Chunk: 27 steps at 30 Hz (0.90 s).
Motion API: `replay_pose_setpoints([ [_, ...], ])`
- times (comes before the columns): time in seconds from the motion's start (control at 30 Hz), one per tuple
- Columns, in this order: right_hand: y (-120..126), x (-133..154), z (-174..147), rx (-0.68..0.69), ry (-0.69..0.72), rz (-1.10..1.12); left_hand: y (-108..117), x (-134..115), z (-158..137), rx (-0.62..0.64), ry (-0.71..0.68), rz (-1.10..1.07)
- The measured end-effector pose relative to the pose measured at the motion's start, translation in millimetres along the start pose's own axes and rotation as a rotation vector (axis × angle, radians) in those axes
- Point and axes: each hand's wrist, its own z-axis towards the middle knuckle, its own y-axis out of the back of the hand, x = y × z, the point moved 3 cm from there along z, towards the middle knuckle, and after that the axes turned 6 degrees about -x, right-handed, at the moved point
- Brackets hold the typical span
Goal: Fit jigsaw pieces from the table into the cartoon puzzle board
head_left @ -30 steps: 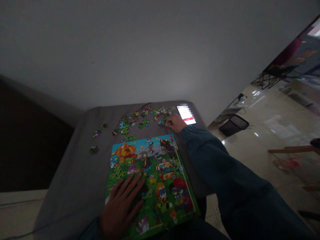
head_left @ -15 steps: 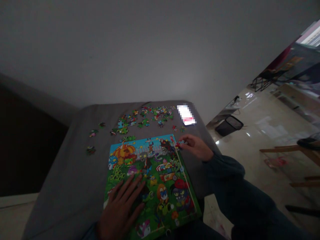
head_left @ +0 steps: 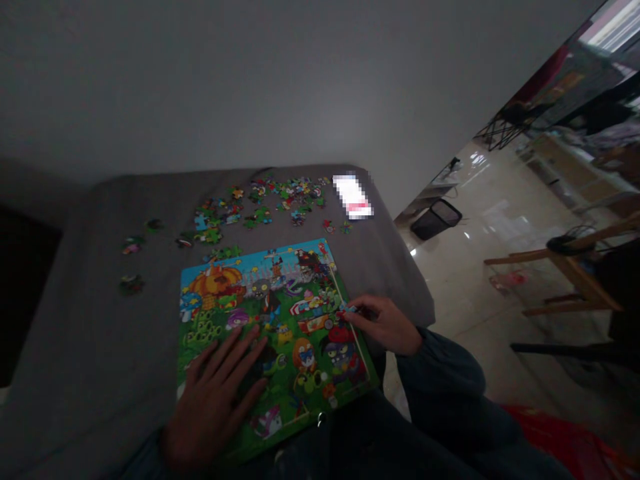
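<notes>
1. In the head view, we see our left hand (head_left: 217,387) lying flat on the near left part of the puzzle board (head_left: 285,333), fingers stretched out with slight gaps and gripping nothing.
2. Our right hand (head_left: 387,323) has thumb and forefinger closed together on a small puzzle piece (head_left: 350,309), red and pale blue, at the board's right edge; we cannot tell whether the piece touches the board.
3. The board lies at the near side of the grey-covered table (head_left: 395,260), turned slightly. Its cartoon picture shows an orange pumpkin house far left, blue sky along the far edge, green ground below, and a pale line inside the right edge.
4. Beyond it we see a cluster of loose pieces (head_left: 300,193), many overlapping, with a lit phone (head_left: 353,197) to their right, its screen blurred.
</notes>
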Motion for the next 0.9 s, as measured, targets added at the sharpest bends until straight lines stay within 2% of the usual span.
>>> replay_pose_setpoints([
  [0.13,-3.8,-5.2,0.4,0.044,0.03,-0.08,0.1,-0.3,0.0,0.004,0.005,-0.008],
  [0.37,4.1,-7.3,0.3,-0.03,0.166,-0.211,-0.3,0.8,0.9,0.009,0.0,-0.026],
  [0.57,1.1,5.0,-14.3,-0.187,0.355,-0.322,3.0,-0.7,1.3,-0.003,0.001,-0.03],
  [0.77,-24.1,10.8,-28.1,-0.025,0.575,-0.482,2.5,-1.6,2.7,-0.001,0.01,-0.029],
  [0.9,-18.0,5.3,-33.4,-0.032,0.627,-0.465,-0.9,-0.4,0.7,0.02,0.014,-0.018],
])
